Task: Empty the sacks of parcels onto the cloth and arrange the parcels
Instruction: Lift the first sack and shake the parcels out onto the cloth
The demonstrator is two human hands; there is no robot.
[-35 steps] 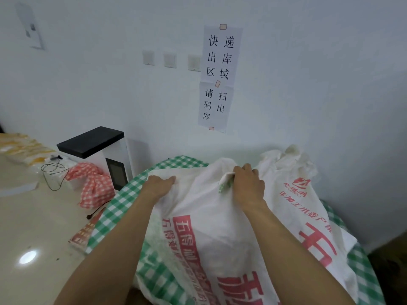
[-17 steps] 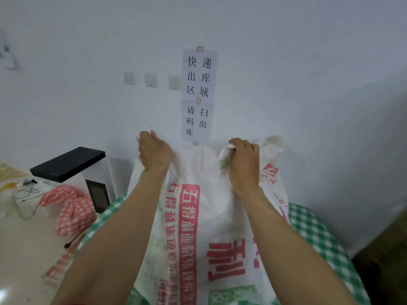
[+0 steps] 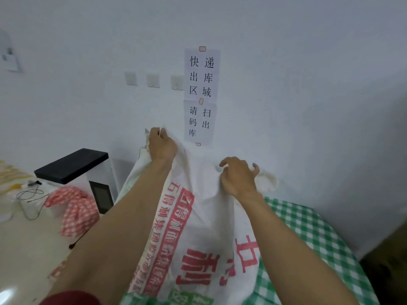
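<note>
- While your left hand (image 3: 161, 145) grips one top corner of the sack (image 3: 202, 194) and holds it high in front of the wall (image 3: 308, 84), the sack's long axis runs from your chest up and away toward that wall, raised end farthest from you.
- Its red lettering runs along that same axis (the near end carries green print and is cut off by the bottom edge).
- Your right hand (image 3: 239, 177) sits lower and well apart from the left, fingers arched and thumb spread over bunched fabric; you cannot tell from here whether it truly pinches the sack or only rests on it.
- The sack lies over the green checked cloth (image 3: 308, 227), which shows bare to your right.
- Just beyond your right hand a white lump of fabric (image 3: 267, 181) pokes out; whether it belongs to this sack is unclear.
- Whatever the sack holds is hidden by its woven skin, and which end is the mouth cannot be made out.
- To your left, on the pale table (image 3: 22, 249), lie a crumpled red checked cloth (image 3: 74, 208), a thin cable (image 3: 30, 194) and a white box (image 3: 72, 166) with a black top.
- Paper notices (image 3: 201, 95) hang on the wall above your left hand.
</note>
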